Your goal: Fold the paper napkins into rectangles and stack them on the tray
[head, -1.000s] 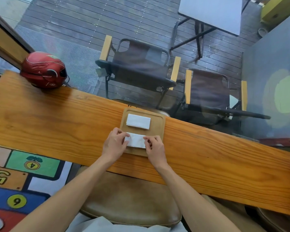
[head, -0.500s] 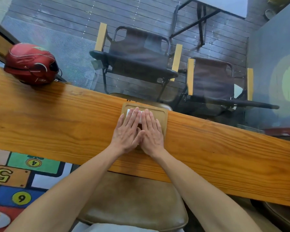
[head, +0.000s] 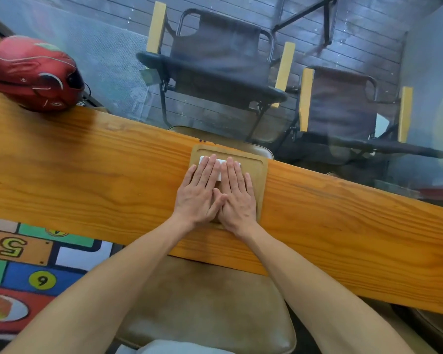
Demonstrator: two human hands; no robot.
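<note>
A small wooden tray point(head: 260, 163) lies on the wooden counter in front of me. White folded paper napkins point(head: 220, 166) rest on the tray's far half, mostly hidden under my fingers. My left hand point(head: 199, 192) and my right hand point(head: 237, 195) lie flat side by side on the tray, palms down, fingers stretched over the napkins and thumbs touching. Neither hand grips anything. I cannot tell how many napkins lie under my hands.
A red helmet point(head: 35, 72) sits at the counter's far left edge. Past the glass beyond the long wooden counter point(head: 87, 175) stand two folding chairs point(head: 215, 65). A padded stool point(head: 202, 302) is below me, beside a numbered play mat point(head: 23, 264).
A second ago my fingertips held a folded napkin on the tray's near half, with another napkin behind it. Both hands then moved forward and flattened over the far napkins; they have barely shifted since.
</note>
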